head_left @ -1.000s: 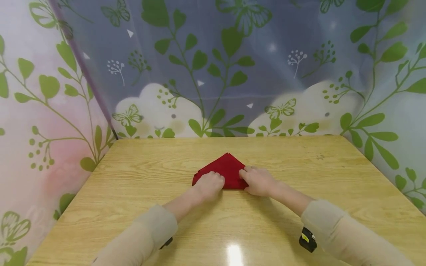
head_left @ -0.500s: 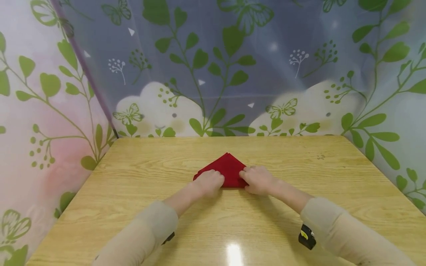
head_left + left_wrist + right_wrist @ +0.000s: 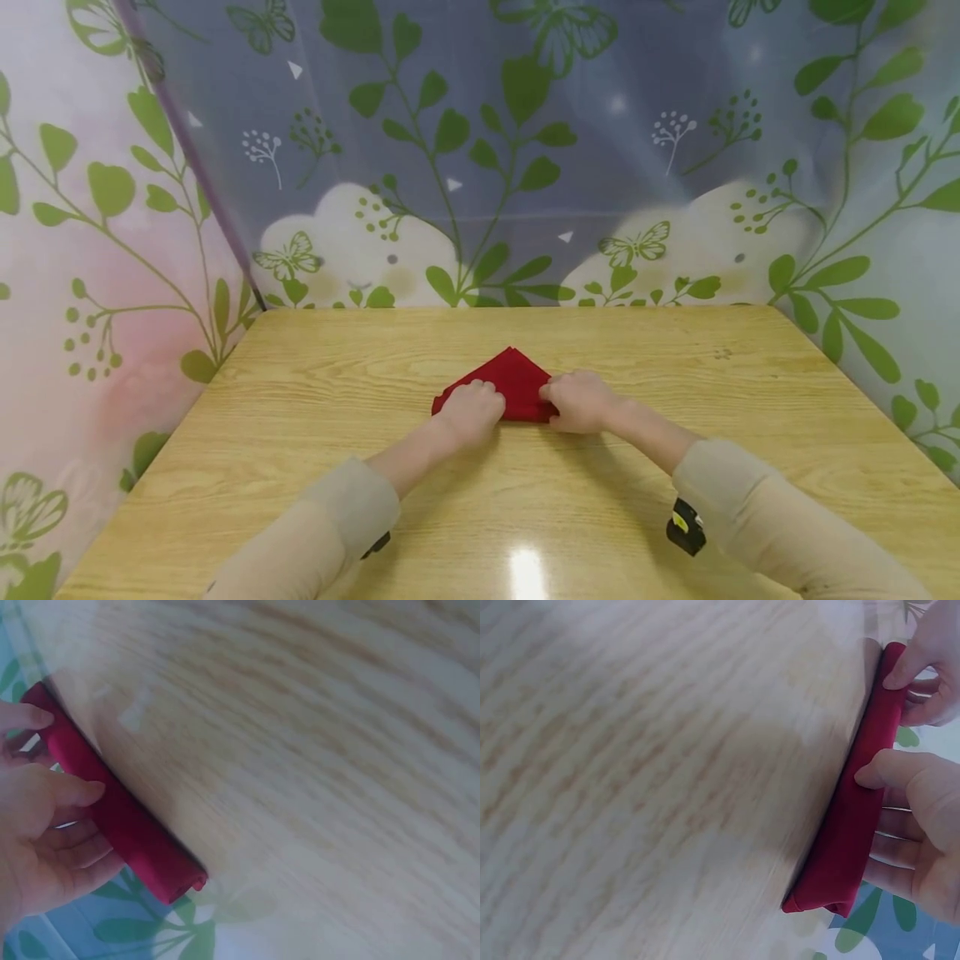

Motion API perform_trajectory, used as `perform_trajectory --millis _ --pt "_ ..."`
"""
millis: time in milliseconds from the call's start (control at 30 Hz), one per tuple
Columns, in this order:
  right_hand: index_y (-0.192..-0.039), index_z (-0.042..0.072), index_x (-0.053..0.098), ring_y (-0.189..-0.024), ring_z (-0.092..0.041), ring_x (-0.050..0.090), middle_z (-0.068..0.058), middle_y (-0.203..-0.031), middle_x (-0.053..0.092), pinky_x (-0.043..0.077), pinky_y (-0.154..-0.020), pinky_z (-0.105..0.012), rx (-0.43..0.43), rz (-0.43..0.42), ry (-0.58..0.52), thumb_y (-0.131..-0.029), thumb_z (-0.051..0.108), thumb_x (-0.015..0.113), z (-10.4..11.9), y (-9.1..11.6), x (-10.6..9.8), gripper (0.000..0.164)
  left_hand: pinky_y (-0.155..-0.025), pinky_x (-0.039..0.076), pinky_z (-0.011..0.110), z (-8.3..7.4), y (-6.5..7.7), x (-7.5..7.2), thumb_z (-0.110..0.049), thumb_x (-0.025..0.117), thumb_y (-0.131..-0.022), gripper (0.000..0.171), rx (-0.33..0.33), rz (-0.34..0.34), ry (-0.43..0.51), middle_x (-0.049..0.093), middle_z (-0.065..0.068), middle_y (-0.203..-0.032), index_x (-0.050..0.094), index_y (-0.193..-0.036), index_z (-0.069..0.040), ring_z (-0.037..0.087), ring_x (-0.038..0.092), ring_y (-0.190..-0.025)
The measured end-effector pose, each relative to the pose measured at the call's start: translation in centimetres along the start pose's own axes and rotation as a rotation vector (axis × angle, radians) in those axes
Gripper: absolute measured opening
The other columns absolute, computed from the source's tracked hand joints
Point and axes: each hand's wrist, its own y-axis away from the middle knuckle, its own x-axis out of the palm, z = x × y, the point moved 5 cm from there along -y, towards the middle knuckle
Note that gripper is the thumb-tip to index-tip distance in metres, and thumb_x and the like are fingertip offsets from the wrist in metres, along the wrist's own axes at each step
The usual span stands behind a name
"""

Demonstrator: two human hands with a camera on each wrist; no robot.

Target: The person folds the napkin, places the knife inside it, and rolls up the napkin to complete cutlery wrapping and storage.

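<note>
A red cloth [image 3: 521,387] lies on the wooden table, its far side coming to a point and its near edge rolled into a thick band. My left hand [image 3: 472,411] holds the left part of that band, and my right hand [image 3: 581,402] grips its right end. Seen from the left wrist, the thumb presses on the front of the red roll [image 3: 135,832] while the fingers reach over behind it. The right wrist view shows the same hold on the roll [image 3: 847,825], thumb in front and fingers behind. Part of the cloth's left side is covered by my left hand.
The light wooden table [image 3: 337,358] runs back to a patterned backdrop [image 3: 465,167] with leaves and butterflies, which also stands along both sides. A black device [image 3: 686,527] sits under the right sleeve. Light reflects off the table near its front.
The cloth's near edge has shifted very slightly away from the body, and the right forearm has moved a touch forward. Both hands keep their hold.
</note>
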Motion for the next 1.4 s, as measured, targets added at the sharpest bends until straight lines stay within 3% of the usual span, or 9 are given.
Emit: perform_trajectory --millis 233,367,667,800,1000,1100,1400 --pt "-0.092 0.009 0.069 -0.075 -0.016 0.060 0.000 -0.085 0.067 0.047 -0.065 -0.033 0.025 0.096 -0.129 -0.075 0.010 0.066 -0.6 -0.3 -0.4 0.017 -0.065 0.047 0.030 0.7 -0.7 0.1 -0.002 0.061 -0.076 0.016 0.023 0.026 0.053 0.058 0.003 -0.069 0.055 -0.064 -0.010 0.020 0.057 -0.070" --pt "-0.093 0.007 0.068 -0.081 -0.018 0.061 0.000 -0.087 0.065 0.048 -0.071 -0.034 0.061 0.149 -0.192 -0.079 0.013 0.068 -1.1 -0.5 -0.3 0.016 -0.061 0.044 0.027 1.2 -0.8 0.1 0.000 0.061 -0.075 0.019 0.013 0.048 0.113 0.055 0.000 -0.063 0.051 -0.063 -0.011 0.014 0.050 -0.062" --pt "-0.093 0.004 0.068 -0.083 -0.019 0.061 -0.002 -0.088 0.065 0.049 -0.076 -0.034 0.032 0.161 -0.256 -0.084 0.009 0.063 -1.2 -0.5 -0.7 0.011 -0.056 0.034 0.024 2.0 -1.1 -0.1 0.003 0.057 -0.079 0.016 -0.006 0.089 0.236 0.045 -0.004 -0.059 0.057 -0.067 -0.009 0.012 0.036 -0.060" --pt "-0.092 0.005 0.069 -0.082 -0.019 0.061 -0.001 -0.087 0.066 0.049 -0.076 -0.033 0.034 0.153 -0.260 -0.084 0.008 0.063 -1.2 -0.5 -0.6 0.011 -0.058 0.034 0.026 2.2 -1.2 -0.1 0.001 0.056 -0.083 0.017 -0.006 0.124 0.261 0.045 -0.005 -0.061 0.059 -0.070 -0.009 0.012 0.037 -0.063" --pt "-0.082 0.009 0.064 -0.069 -0.014 0.055 0.004 -0.075 0.060 0.046 -0.066 -0.030 0.060 0.095 -0.221 -0.082 0.009 0.065 -1.2 -0.5 -0.6 0.001 -0.064 0.039 0.026 2.6 -1.5 0.4 0.000 0.053 -0.085 0.016 -0.040 0.182 0.294 0.057 -0.003 -0.071 0.067 -0.081 -0.008 0.012 0.045 -0.068" --pt "-0.075 0.011 0.057 -0.063 -0.013 0.047 0.004 -0.068 0.053 0.041 -0.060 -0.029 0.057 0.069 -0.167 -0.082 0.009 0.064 -0.8 -0.4 -0.6 0.010 -0.066 0.040 0.026 2.6 -1.6 0.7 0.000 0.054 -0.085 0.016 -0.053 0.209 0.305 0.059 -0.002 -0.075 0.068 -0.086 -0.007 0.012 0.046 -0.070" --pt "-0.078 0.012 0.053 -0.069 -0.018 0.055 0.000 -0.075 0.053 0.045 -0.058 -0.032 -0.017 -0.066 0.056 -0.073 0.017 0.076 0.6 0.1 -0.4 0.023 -0.056 0.032 0.024 2.6 -1.6 0.6 0.001 0.055 -0.083 0.021 -0.075 0.228 0.314 0.040 -0.004 -0.059 0.053 -0.066 -0.011 0.013 0.037 -0.061"
